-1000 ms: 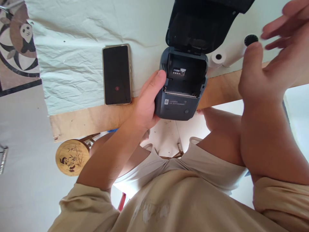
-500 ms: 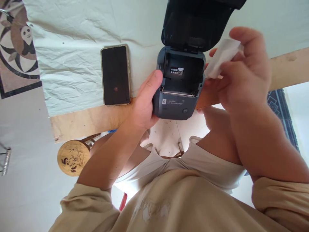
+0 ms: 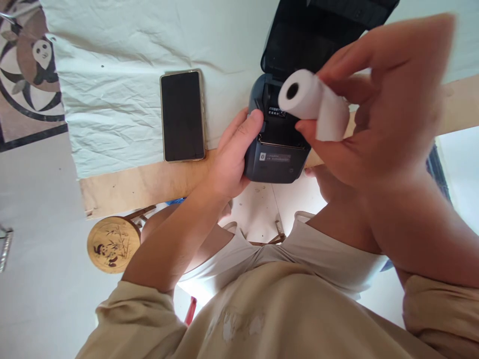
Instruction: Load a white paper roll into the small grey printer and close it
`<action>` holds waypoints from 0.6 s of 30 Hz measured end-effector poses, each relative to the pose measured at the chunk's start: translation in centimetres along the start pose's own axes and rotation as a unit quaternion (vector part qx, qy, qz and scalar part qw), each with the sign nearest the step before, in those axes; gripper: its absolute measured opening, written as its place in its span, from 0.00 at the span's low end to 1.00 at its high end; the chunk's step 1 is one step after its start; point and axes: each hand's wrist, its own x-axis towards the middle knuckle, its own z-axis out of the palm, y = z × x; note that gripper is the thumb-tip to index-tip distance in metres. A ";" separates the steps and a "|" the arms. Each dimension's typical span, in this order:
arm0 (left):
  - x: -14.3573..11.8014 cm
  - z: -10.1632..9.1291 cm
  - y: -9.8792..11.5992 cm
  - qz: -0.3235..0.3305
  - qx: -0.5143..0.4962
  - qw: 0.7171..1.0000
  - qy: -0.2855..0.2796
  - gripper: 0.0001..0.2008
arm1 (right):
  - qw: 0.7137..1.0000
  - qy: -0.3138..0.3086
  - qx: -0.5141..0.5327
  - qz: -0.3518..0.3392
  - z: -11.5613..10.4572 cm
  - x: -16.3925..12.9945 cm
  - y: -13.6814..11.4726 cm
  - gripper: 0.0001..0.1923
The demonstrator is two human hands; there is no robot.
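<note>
Fingers (image 3: 377, 55) of right hand (image 3: 377, 114) clamped on paper roll (image 3: 312, 102), held above open printer (image 3: 277, 149). Left hand (image 3: 232, 159) wrapped on printer's left side at table (image 3: 142, 184) edge. Phone (image 3: 182, 115) just beside, on cloth (image 3: 123, 75).

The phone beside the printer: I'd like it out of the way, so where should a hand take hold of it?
The phone lies flat, screen up, on the cloth, apart from the printer. Probably best to come from above and pinch its two long edges near the middle; both look clear, and the flat glass face offers no purchase.
</note>
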 end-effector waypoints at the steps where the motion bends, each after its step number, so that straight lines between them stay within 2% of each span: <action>1: 0.0 0.0 0.0 0.005 0.003 1.000 0.000 0.12 | 0.998 0.009 -0.051 -0.034 0.4 0.1 0.2 0.10; 3: 0.0 0.0 0.0 0.013 0.009 1.000 -0.004 0.12 | 0.985 0.031 -0.136 -0.100 1.0 0.3 0.7 0.11; 5: 0.0 -0.1 0.0 0.013 0.014 1.000 -0.011 0.13 | 0.973 0.034 -0.176 -0.148 1.3 0.3 1.3 0.12; 9: 0.1 -0.4 0.0 0.005 0.012 1.000 -0.016 0.12 | 0.967 0.050 -0.164 -0.189 1.5 0.0 1.9 0.11; 14: 0.1 -0.4 0.0 0.000 -0.006 1.000 -0.021 0.13 | 0.955 0.116 -0.152 -0.225 1.7 -0.7 2.1 0.10; 18: 0.1 -0.5 0.2 0.003 -0.014 0.999 -0.040 0.12 | 0.948 0.092 -0.118 -0.279 2.2 -1.4 2.1 0.08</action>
